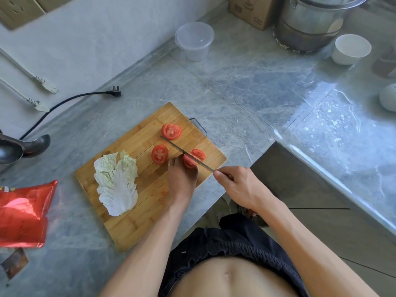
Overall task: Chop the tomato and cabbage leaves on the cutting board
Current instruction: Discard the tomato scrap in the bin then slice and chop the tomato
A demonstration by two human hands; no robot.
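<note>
Cabbage leaves [116, 183] lie flat and uncut on the left half of the cutting board [132, 228], long axis running toward the person. Moving right, two tomato slices [159, 154] sit cut-face up mid-board. Next comes the left hand [182, 179], its grip curled onto the tomato piece [189, 161] being cut, near the board's right corner. Across it lies the knife [186, 154], blade running diagonally from far-left to near-right, held in the right hand [240, 187], whose grip is closed round the handle just off the board's right edge. Little board remains rightward; open room lies left, toward the cabbage, with bare bench [246, 93] beyond.
</note>
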